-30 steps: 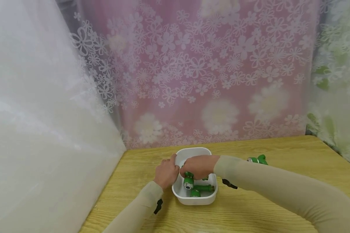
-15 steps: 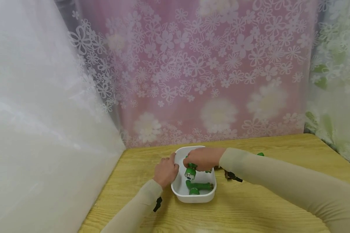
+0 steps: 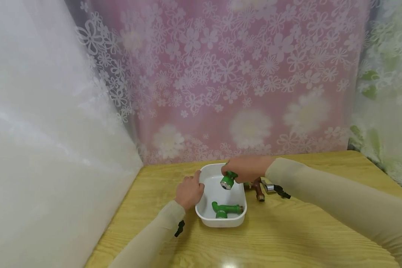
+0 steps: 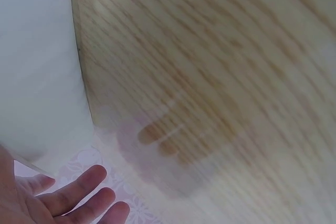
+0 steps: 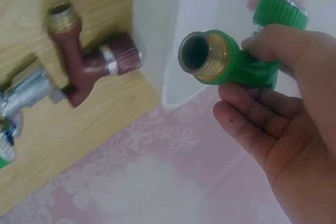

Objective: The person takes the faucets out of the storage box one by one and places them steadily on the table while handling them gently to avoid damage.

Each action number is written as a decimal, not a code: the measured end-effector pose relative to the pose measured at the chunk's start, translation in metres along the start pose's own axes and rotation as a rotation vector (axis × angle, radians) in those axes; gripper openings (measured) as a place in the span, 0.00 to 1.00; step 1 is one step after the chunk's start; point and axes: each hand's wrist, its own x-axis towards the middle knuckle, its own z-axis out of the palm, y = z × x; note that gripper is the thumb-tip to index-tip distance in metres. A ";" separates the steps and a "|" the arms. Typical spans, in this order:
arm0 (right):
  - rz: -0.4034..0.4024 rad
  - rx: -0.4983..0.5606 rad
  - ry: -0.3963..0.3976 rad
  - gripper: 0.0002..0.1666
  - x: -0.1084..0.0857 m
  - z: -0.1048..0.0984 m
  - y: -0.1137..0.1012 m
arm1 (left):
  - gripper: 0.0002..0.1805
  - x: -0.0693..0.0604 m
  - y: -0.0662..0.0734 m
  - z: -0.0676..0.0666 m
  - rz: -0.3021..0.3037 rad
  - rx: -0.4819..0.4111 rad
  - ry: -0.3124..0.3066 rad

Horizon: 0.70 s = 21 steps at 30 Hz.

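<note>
A green valve (image 3: 227, 181) with a ribbed knob is pinched by my right hand (image 3: 249, 168) above the right part of the white tray (image 3: 222, 223). In the right wrist view, thumb and fingers hold the green valve (image 5: 249, 72), its brass threaded end facing away from the palm. Another green valve (image 3: 230, 209) lies in the near end of the tray. My left hand (image 3: 189, 192) touches the tray's left rim; in the left wrist view the fingers of this hand (image 4: 63, 200) are extended and spread.
Just right of the tray, a dark red valve (image 3: 258, 189) lies on the wooden table (image 3: 274, 238), with a silver valve (image 3: 268, 187) beside it. The right wrist view shows the red valve (image 5: 79, 74) close to the tray wall. Patterned curtains (image 3: 241, 82) hang behind.
My right hand has lifted the green valve off the other one and moved it back and to the right. The red and silver valves have come into view. The left hand stays at the rim.
</note>
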 end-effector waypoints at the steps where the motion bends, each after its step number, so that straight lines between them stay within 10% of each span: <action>1: 0.002 0.005 0.007 0.16 -0.002 -0.001 0.003 | 0.28 0.001 0.000 -0.001 0.002 -0.003 0.001; 21: 0.147 0.149 0.050 0.15 -0.063 0.020 0.072 | 0.28 0.003 -0.004 0.002 0.024 0.012 0.018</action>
